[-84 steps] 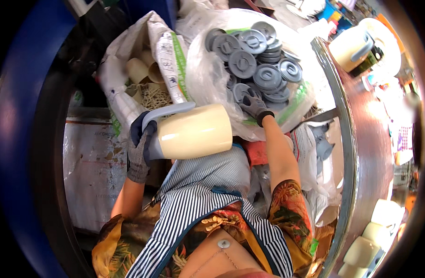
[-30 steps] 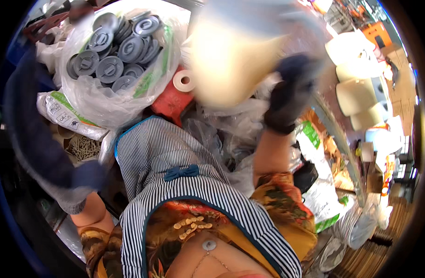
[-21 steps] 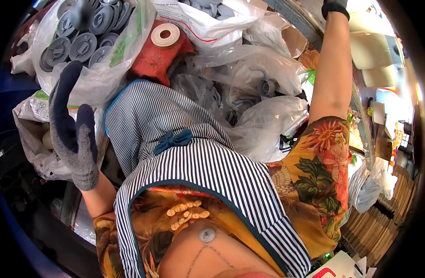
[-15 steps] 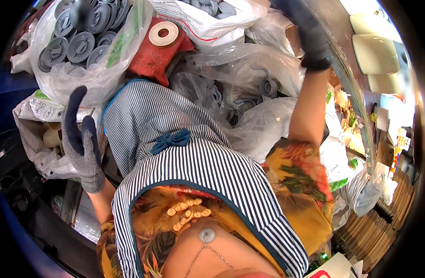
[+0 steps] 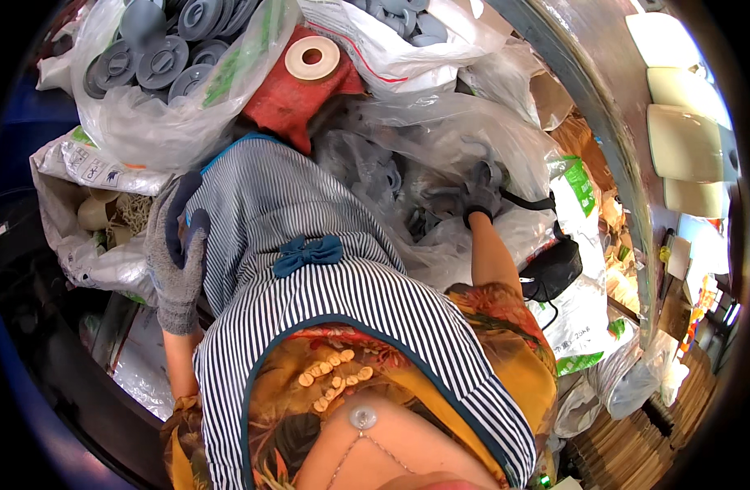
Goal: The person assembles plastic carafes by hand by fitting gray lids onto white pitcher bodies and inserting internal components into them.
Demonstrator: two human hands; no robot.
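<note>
My left hand [image 5: 176, 249], in a grey glove with dark fingers, is raised beside the striped apron [image 5: 261, 212]. Its thumb and fingers are apart, with nothing between them. Reaching into a clear plastic bag [image 5: 440, 122] on the right, my right hand [image 5: 483, 194] wears a dark glove. Grey hooked plastic parts [image 5: 440, 198] lie around its fingers, which blend in with them, so a grip cannot be made out. Close to that wrist, a black pouch-like thing [image 5: 552, 269] with a strap and cord lies against a white bag.
Round grey plastic caps [image 5: 162, 61] fill a clear bag at the upper left. A cream ring [image 5: 312, 58] sits on red cloth [image 5: 285, 102]. More grey parts [image 5: 399, 18] lie in a white bag behind. A worn table edge [image 5: 612, 122] curves along the right, and an open sack [image 5: 69, 229] stands left.
My right hand has come down from the table edge at the upper right into the clear bag. My left hand has shifted slightly right and lower. The black pouch-like thing now shows.
</note>
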